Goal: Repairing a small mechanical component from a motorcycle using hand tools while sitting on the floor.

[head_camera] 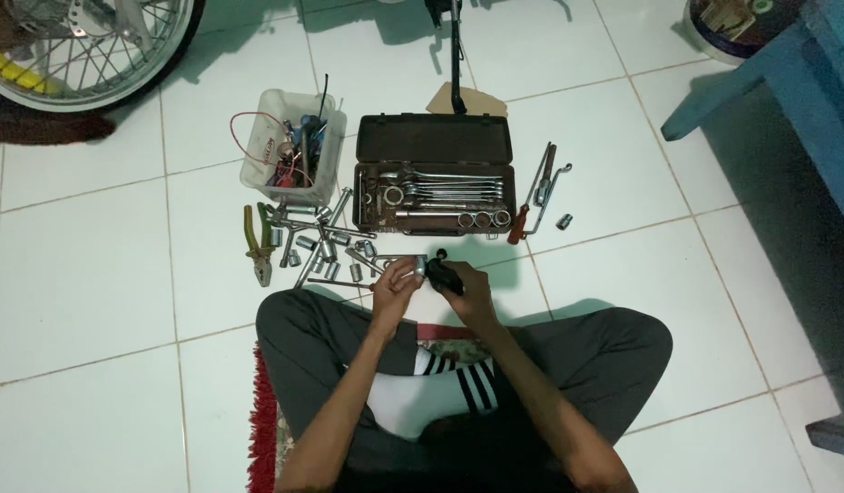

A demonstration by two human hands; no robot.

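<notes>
I sit cross-legged on a white tile floor. My left hand [393, 285] pinches a small silver socket [420, 267] at its fingertips. My right hand [460, 283] grips a black-handled tool [445, 271], its tip meeting the socket. Both hands hover just in front of an open brown toolbox [435, 173] that holds wrenches and sockets. Several loose sockets and extension bars [317, 239] lie scattered on the floor to the left of my hands.
A clear plastic tub [292, 146] of screwdrivers and wires stands left of the toolbox. Green-handled pliers [257, 245] lie beside it. A ratchet and red screwdriver [536, 192] lie right of the toolbox. A motorbike wheel [84, 46] is far left, blue furniture [787, 82] at right.
</notes>
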